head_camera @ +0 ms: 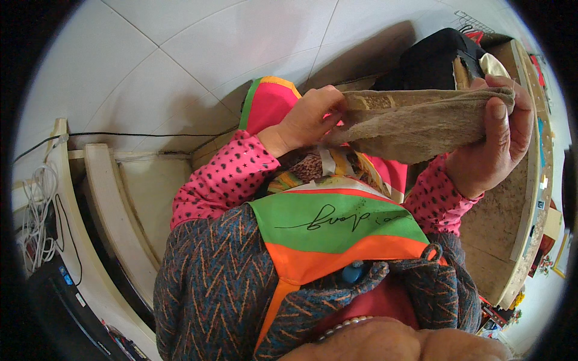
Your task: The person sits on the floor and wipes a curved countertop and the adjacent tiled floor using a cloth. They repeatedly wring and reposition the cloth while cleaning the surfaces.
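Note:
A brown fabric piece point(420, 126), thin and partly see-through, is stretched sideways between my two hands above my lap. My left hand point(307, 117) pinches its narrower end. At the opposite end, my right hand point(501, 131) grips a folded edge between thumb and fingers. Yellowish marks show along the fabric's upper part. Beneath it lies a colourful apron point(338, 216) in green, orange and pink, worn over a patterned jacket. Part of the lap below the fabric is hidden.
A black padded object point(429, 58) stands beyond my right hand, near a worn wooden board or shelf point(490, 225). White tiled wall point(203, 49) rises ahead. At the left are a pale wooden frame point(117, 216), a bundle of white cables point(38, 216) and a black device point(67, 311).

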Tool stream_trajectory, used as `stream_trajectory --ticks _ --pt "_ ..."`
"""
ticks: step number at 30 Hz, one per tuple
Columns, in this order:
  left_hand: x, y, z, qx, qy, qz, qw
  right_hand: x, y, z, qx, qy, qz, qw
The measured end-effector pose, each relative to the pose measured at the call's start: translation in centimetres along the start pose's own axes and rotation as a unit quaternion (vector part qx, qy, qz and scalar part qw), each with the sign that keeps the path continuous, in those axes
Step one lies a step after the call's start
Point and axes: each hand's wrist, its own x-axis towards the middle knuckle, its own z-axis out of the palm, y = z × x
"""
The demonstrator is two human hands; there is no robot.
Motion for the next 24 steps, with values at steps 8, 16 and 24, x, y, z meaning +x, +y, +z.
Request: stream_trajectory --ticks 8,16,24 --pt "-0.3 -0.4 -0.2 0.013 0.066 0.075 0.995 -0.1 0.5 -1.2 -0.002 0.04 0.014 0.999" --pt "-0.8 -0.8 -0.7 0.042 0.03 0.092 0.994 -0.1 0.8 -1.3 0.01 0.072 0.031 0.997" --pt "-1.5 -0.6 -1.3 0.043 0.027 0.055 0.997 -0.1 1.7 -1.8 -0.039 0.062 0.038 0.997"
